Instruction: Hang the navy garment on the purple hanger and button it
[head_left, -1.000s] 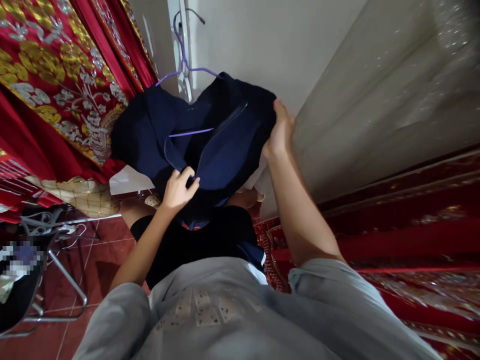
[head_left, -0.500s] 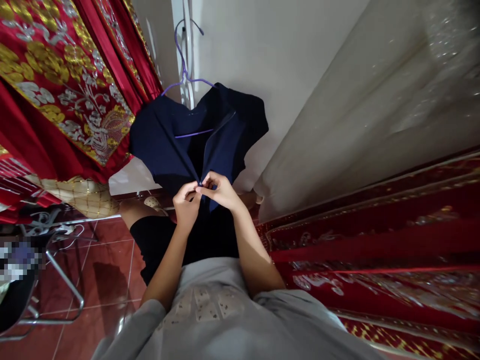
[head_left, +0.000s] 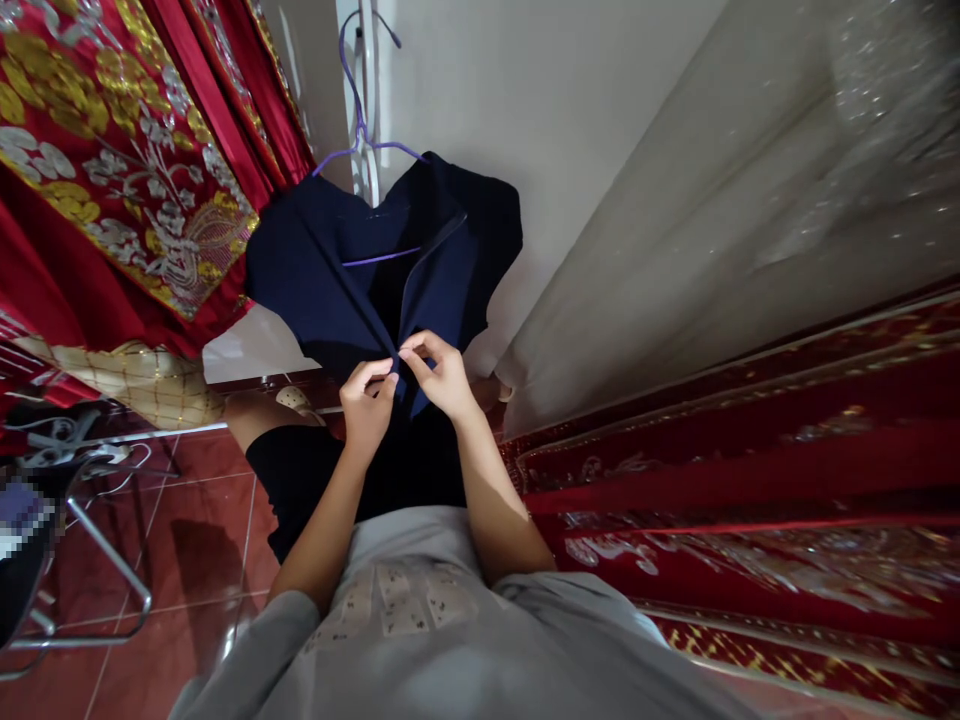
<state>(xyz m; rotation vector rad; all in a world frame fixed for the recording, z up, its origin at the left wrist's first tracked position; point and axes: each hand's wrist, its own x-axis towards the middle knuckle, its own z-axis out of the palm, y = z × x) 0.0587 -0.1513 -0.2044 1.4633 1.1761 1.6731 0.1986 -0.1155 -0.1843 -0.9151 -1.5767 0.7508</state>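
Observation:
A dark navy garment [head_left: 315, 260], open at the front, hangs on a purple hanger [head_left: 362, 135] in front of me. My left hand [head_left: 369, 392] pinches the left front edge of the garment low on the opening. Close beside it, my right hand [head_left: 441, 372] has thumb and forefinger pressed together on the right front edge. The fingertips of both hands are a small gap apart. Any fastener between them is too small to make out.
Red embroidered cloth [head_left: 150, 170] hangs at the left, and pale sheer fabric [head_left: 637, 230] drapes at the right above red trimmed cloth [head_left: 750, 470]. A metal-framed chair [head_left: 112, 560] stands on the red tiled floor [head_left: 202, 540]. A white pole [head_left: 367, 100] bears the hanger.
The two hands, which met at a small light spot on the garment's front, are now slightly apart, still pinching its edges. The whole view has shifted a little.

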